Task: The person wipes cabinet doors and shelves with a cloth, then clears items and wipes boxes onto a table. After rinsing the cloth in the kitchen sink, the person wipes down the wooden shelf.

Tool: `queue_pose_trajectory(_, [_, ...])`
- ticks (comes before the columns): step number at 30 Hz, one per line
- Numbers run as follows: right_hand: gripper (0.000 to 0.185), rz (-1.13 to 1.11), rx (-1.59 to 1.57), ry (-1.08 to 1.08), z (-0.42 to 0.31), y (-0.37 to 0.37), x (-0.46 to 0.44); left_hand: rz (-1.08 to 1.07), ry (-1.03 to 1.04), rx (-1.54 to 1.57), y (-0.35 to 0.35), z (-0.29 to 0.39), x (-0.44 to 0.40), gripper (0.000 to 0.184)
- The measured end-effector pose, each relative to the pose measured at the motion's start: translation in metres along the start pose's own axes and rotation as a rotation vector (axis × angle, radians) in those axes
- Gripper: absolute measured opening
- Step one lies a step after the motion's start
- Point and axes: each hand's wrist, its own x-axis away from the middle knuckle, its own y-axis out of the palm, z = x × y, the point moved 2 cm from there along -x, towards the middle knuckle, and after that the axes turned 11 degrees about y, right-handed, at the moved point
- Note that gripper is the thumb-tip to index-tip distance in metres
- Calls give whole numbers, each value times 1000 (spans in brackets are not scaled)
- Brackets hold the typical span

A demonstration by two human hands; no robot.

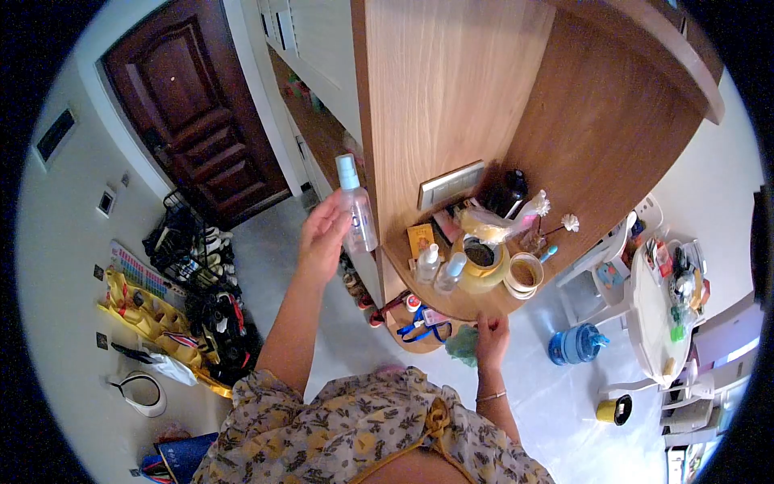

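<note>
My left hand [322, 238] is closed round a clear spray bottle [363, 222] with a pale blue cap, held upright left of the wooden corner shelf [504, 306]. My right hand [492, 343] is at the shelf's front edge, its fingers closed on a green cloth [463, 345] that hangs below the edge. On the shelf stand two small clear bottles [449, 273], a round yellowish jar [484, 278] with dark contents, and a smaller open jar [526, 274]. An orange box [420, 239] is behind the bottles.
A lower shelf [419, 343] carries a blue lanyard [419, 327]. Right of it, a blue water jug [576, 344] and a yellow bin [614, 410] stand on the floor. A cluttered white table [649, 339] is further right. Shoes [214, 250] and bags [145, 310] line the left wall.
</note>
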Motion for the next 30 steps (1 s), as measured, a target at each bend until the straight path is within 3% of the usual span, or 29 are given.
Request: queue_pose_trajectory(30, [27, 12, 36, -2, 11, 3, -4, 8, 41, -18, -19, 7, -2, 50])
